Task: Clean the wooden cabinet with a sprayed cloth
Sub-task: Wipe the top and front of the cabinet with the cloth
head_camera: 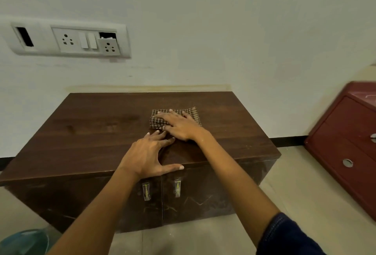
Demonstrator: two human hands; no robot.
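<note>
A low dark wooden cabinet [91,132] with two front doors and clear handles stands against the wall. A folded brown checked cloth [158,121] lies on its top, right of the middle. My right hand [180,125] presses flat on the cloth with fingers spread, covering most of it. My left hand [148,156] rests flat on the bare top near the front edge, fingers apart, thumb along the edge, fingertips close to my right hand. No spray bottle is in view.
A dark red cabinet [345,143] with round holes stands on the floor at the right. A switch and socket panel [69,40] is on the wall above left. A teal object [24,241] sits at the bottom left on the floor.
</note>
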